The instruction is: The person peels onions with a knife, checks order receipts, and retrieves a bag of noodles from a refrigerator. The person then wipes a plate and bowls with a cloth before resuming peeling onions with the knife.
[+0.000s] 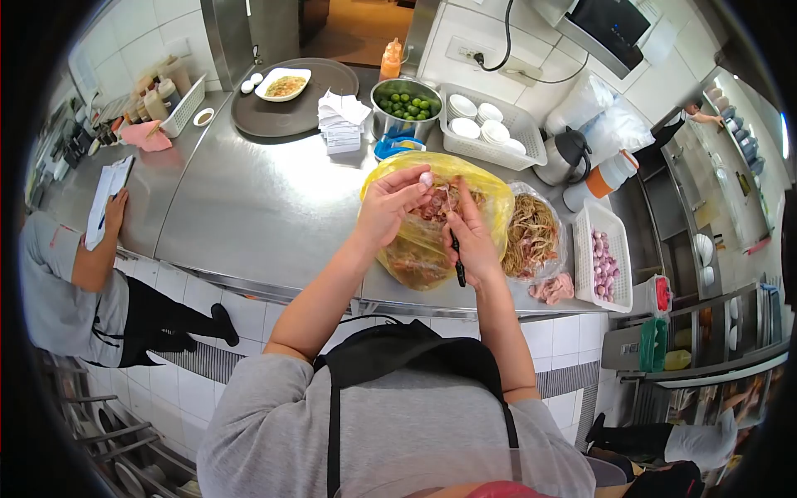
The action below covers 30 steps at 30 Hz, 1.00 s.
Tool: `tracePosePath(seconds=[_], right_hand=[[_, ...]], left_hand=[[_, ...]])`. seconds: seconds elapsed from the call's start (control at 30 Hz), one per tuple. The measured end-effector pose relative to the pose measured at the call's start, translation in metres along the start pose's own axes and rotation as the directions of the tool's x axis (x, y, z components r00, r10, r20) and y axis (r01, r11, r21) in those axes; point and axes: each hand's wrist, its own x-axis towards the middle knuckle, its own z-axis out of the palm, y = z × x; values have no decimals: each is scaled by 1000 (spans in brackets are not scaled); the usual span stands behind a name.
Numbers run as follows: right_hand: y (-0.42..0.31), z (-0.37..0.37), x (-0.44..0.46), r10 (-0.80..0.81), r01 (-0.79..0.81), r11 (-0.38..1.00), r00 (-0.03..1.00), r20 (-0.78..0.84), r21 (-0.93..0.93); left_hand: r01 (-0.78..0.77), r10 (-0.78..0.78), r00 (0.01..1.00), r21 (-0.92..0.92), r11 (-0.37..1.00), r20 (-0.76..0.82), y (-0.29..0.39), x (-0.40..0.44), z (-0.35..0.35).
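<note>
My left hand (pixel 393 204) pinches a small pale shallot (pixel 427 178) between thumb and fingertips. My right hand (pixel 473 241) is closed around a knife (pixel 457 256); its black handle points down toward me, and a thin blade shows near the thumb. Both hands are above a yellow plastic bag (pixel 397 249), which lies open with reddish-brown peelings (pixel 433 207) inside. Right of it sits a clear bag of unpeeled shallots with dry, stringy tops (pixel 531 231). Farther right, a white basket (pixel 618 222) contains several peeled pink shallots (pixel 604 266).
A pink cloth (pixel 552 289) lies at the counter's front edge. Behind the yellow bag stand a metal pot of green limes (pixel 407 106) and a basket of white bowls (pixel 531 149). A steel kettle (pixel 564 156) is back right. At left, a person (pixel 79 282) holds a clipboard.
</note>
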Motion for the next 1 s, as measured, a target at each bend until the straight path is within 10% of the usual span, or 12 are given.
tracePosePath(seconds=[0.47,1.0], right_hand=[[-6,6,2,-2,2,1000,999,37,2],[-9,-3,-1,-63,63,998,998,-25,-2]], left_hand=[[-6,16,999,204,979,-48,-10,9,7],[128,-124,991,-90,988,47,9,3,7]])
